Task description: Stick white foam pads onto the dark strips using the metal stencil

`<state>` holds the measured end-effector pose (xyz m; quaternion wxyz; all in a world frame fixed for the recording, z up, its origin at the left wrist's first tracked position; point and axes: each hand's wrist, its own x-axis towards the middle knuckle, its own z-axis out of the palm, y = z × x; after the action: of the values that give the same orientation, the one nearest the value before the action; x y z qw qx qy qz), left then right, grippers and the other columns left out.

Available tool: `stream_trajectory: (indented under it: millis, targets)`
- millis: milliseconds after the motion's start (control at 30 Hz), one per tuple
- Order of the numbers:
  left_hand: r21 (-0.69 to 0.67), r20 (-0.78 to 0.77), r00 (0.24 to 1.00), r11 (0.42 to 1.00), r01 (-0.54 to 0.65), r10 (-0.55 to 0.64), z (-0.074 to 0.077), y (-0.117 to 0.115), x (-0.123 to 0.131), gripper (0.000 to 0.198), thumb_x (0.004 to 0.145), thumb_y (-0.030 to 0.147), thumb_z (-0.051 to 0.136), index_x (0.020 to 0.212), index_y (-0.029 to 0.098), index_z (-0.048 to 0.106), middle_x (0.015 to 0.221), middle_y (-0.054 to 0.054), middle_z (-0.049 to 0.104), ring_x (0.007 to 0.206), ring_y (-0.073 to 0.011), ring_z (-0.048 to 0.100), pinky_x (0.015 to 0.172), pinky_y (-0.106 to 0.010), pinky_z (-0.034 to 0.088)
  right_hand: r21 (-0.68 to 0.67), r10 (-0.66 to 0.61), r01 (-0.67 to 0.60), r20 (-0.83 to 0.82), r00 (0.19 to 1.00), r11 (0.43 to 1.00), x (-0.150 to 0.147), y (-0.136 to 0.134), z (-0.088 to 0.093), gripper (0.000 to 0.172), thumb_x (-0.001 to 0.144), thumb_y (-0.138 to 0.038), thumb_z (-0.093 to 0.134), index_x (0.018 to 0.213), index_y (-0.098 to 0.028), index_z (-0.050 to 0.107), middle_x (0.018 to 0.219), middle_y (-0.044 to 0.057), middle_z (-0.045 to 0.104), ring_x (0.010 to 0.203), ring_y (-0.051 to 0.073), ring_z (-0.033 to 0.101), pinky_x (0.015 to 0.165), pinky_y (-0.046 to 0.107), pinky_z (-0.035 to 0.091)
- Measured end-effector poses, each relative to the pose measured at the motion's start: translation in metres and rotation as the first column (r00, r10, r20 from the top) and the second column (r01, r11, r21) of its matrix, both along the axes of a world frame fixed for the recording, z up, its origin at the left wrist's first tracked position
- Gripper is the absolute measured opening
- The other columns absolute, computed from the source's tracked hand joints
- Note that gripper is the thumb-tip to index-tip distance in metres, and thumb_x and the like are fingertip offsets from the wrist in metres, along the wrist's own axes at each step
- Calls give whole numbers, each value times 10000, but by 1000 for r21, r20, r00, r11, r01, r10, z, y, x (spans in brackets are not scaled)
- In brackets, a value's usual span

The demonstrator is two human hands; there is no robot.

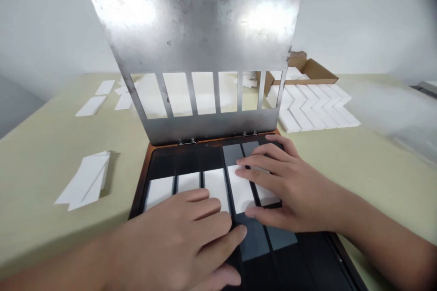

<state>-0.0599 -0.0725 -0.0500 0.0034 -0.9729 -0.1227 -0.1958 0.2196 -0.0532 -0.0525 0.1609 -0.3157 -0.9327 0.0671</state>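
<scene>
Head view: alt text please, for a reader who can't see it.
The left hand and right hand rest on white strips lying on a black hinged jig, beneath its raised slotted steel plate. More white strips lie in overlapping rows behind.

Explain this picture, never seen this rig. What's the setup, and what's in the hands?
There's no machine here: this is one view from a camera worn on a person's head, looking down at their own bare hands. The left hand and right hand lie flat and hold nothing, their fingers resting on white rectangular strips set side by side on a black grooved board with an orange-brown edge. A dull steel plate with a row of rectangular slots stands tilted up, hinged at the board's far edge. On the pale green table, more white strips lie in a zigzag pattern near an open cardboard box, with a loose pile of white pieces to the left.
</scene>
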Motion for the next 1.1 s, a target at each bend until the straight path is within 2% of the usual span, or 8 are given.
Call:
stream_trajectory:
  millis: [467,533,667,900,967,1100]
  targets:
    - [1,-2,1000,1000,11,-11,1,1,0,329,1071,445,631,1197,166,751,822,-3,686,723,-186,643,783,-364,554,-11,0,0,18,1000,1000,-1,0,2,507,1035,-545,614,1377,-177,680,1418,80,707,1270,302,574,1291,603,156]
    - [7,-4,1000,1000,24,-24,2,1,0,332,1073,440,628,1198,159,754,809,-1,676,708,-185,640,775,-372,562,-18,12,-11,22,1000,1000,-1,-1,4,573,1019,-595,625,1399,-169,662,1429,89,701,1272,305,573,1295,602,145]
    - [23,-16,1000,1000,18,-18,2,3,2,341,1055,448,660,1189,149,756,797,-2,664,712,-188,645,778,-375,568,-12,48,-48,-3,999,999,1,-3,5,820,914,-745,687,1449,-129,605,1442,142,682,1295,328,564,1291,614,130]
    - [25,21,999,999,-38,37,-2,0,-1,332,1113,381,541,1237,140,732,861,-26,707,775,-221,668,768,-397,532,-63,42,-45,-47,998,997,0,-4,4,1020,779,-896,684,1444,-128,610,1416,131,687,1288,331,577,1307,583,101]
    - [20,23,996,996,-86,85,-2,1,0,322,1105,357,557,1266,127,713,872,-34,703,791,-224,664,777,-394,529,-48,33,-35,-49,998,998,-1,-4,2,964,817,-877,670,1419,-125,627,1399,127,697,1290,323,577,1307,581,102]
    - [19,51,983,984,-175,174,3,2,0,311,1073,328,606,1326,160,675,940,-50,706,835,-220,667,795,-371,528,-39,-2,1,-20,1000,999,-4,-4,2,687,976,-690,652,1397,-148,644,1393,109,708,1297,307,572,1301,595,105]
